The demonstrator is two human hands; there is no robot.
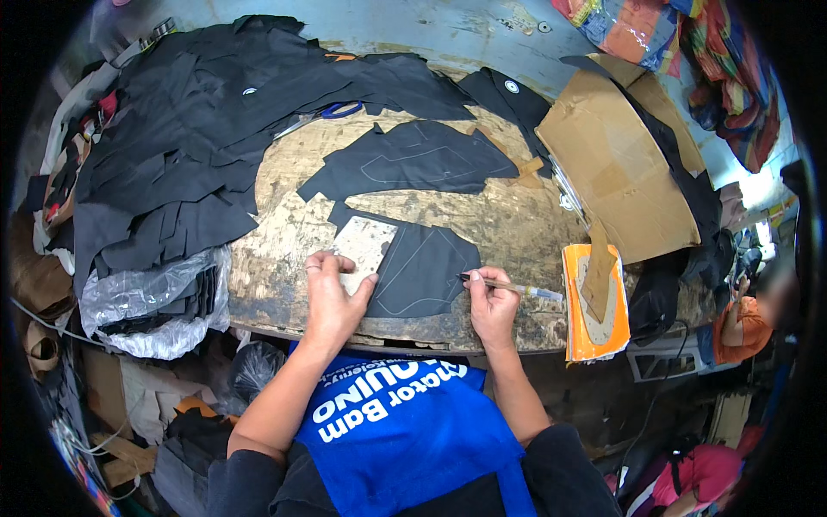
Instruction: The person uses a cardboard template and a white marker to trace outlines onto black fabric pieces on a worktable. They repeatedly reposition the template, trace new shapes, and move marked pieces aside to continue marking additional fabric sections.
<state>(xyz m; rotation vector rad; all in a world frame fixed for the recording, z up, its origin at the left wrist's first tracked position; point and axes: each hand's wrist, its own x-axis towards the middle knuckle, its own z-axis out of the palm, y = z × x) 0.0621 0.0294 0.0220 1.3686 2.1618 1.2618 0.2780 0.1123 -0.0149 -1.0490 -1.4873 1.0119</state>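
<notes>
My left hand (pixel 333 291) grips the lower end of a white, dark-speckled rectangular slab (pixel 363 242), thumb on one edge and fingers on the other. The slab overlaps the left part of a black material piece (pixel 431 271) with pale outlines drawn on it. A slim pen-like tool (pixel 517 286) with a clear rear end is pinched in my right hand (pixel 494 306), its dark tip at the piece's right edge. Farther back lies a second black piece (pixel 418 159) with a pale outline along it.
Overlapping black pieces (pixel 172 129) cover the table's left and back, with blue-handled scissors (pixel 343 110) at their edge. To the right are a cardboard box (pixel 616 164) and an orange-edged pad (pixel 573 332) bearing a brown template (pixel 598 276). A plastic bag (pixel 155 306) sits front left. Two people are far right.
</notes>
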